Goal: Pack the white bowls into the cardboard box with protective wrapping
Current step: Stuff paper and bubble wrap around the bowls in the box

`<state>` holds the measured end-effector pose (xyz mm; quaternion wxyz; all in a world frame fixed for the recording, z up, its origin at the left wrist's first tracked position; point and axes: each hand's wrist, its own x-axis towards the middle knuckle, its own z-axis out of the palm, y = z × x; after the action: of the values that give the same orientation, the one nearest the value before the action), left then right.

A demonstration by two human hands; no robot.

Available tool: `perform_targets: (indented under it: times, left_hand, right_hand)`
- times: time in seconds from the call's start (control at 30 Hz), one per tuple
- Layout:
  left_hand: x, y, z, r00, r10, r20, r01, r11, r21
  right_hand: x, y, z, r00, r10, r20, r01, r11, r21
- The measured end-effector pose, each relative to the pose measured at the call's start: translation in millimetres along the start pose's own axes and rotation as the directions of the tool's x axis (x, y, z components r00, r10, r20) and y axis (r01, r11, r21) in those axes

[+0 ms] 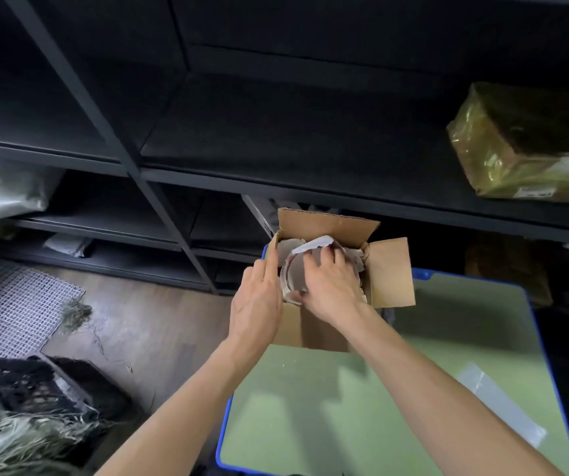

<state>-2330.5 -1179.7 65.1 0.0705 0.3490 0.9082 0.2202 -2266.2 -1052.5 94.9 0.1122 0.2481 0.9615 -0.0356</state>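
- Green table carries cardboard box.
- Left hand flat on its wall; right hand clasps paper-wrapped bowl.
- I'd seat it centrally, padded.

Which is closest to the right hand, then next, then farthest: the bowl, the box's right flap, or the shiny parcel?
1. Bowl: inside the box, right under the right hand.
2. Right flap: just to the hand's right.
3. Parcel: up on the shelf, far right.
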Motion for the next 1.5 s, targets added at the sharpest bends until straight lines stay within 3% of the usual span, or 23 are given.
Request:
perform_targets:
  times: [0.07, 0.17, 0.33, 0.57, 0.73, 0.9, 1.1, 1.5]
  left_hand:
    - [-1, -3, 2, 0.999, 0.046, 0.001, -0.046, 0.993, 0.108]
    - [0, -5, 1, 0.999, -0.008, 0.043, 0.004, 0.996, 0.089]
    - [-1, -6, -1, 1.000, 0.024, 0.007, -0.025, 0.988, 0.152]
    - [2, -15, 1, 0.998, 0.057, -0.007, -0.056, 0.996, 0.068]
    - [6, -24, 10, 0.988, 0.151, 0.046, -0.155, 0.982, 0.111]
    - [7, -20, 13, 0.988, 0.143, 0.052, -0.149, 0.980, 0.135]
    - [3, -12, 3, 0.995, 0.090, 0.046, -0.092, 0.995, 0.039]
    - [3, -12, -3, 0.996, 0.088, 0.020, -0.089, 0.995, 0.040]
  right_hand:
    - [3, -3, -2, 1.000, 0.015, 0.021, -0.015, 1.000, -0.007]
    - [7, -3, -6, 0.998, 0.034, 0.046, -0.034, 0.999, -0.009]
    - [7, 4, -9, 0.996, 0.044, 0.072, -0.044, 0.999, 0.000]
    - [11, 15, -12, 0.990, -0.025, 0.136, 0.024, 1.000, 0.005]
    - [14, 10, -13, 0.989, -0.057, 0.139, 0.057, 0.998, 0.003]
    - [14, 4, -9, 0.993, -0.081, 0.087, 0.080, 0.997, 0.014]
    - [10, 12, -5, 0.996, -0.083, 0.044, 0.082, 0.996, 0.022]
    - [0, 19, -13, 0.992, -0.084, 0.090, 0.078, 0.995, 0.067]
